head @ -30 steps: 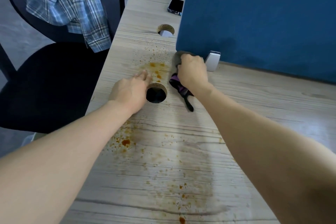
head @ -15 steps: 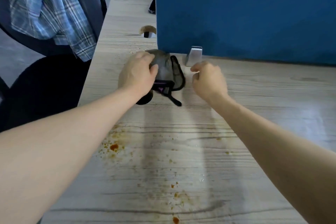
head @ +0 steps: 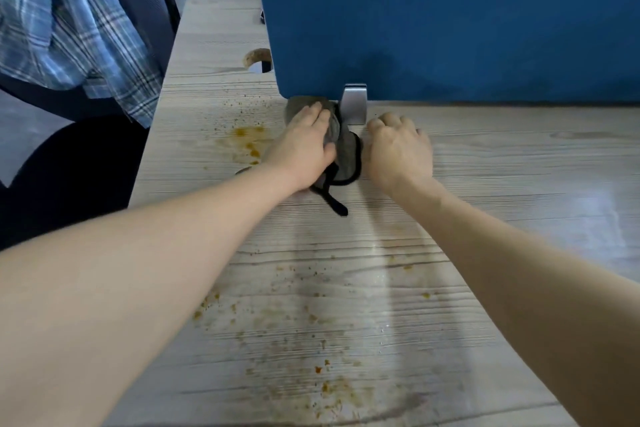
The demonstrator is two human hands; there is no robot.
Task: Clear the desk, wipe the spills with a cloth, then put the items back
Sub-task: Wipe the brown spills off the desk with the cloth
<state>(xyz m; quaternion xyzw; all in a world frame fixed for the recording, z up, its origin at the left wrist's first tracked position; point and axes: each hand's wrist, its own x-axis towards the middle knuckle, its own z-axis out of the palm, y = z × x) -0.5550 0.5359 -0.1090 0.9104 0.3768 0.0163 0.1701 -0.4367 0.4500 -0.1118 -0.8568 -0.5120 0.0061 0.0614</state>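
A grey cloth with a black trim and strap lies on the wooden desk, against the foot of the blue partition. My left hand presses flat on the cloth's left half, fingers straight. Just right of the cloth, my right hand rests on the desk with fingers loosely curled and nothing in it. Orange-brown spill stains sit left of the cloth. More specks spread over the near desk.
A blue partition stands along the back, held by a metal bracket beside the cloth. A cable hole is farther back. Left of the desk, a dark chair carries a plaid shirt.
My right hand let go of the cloth and moved to its right. My left hand came off the desk near the cable hole and now presses on the cloth.
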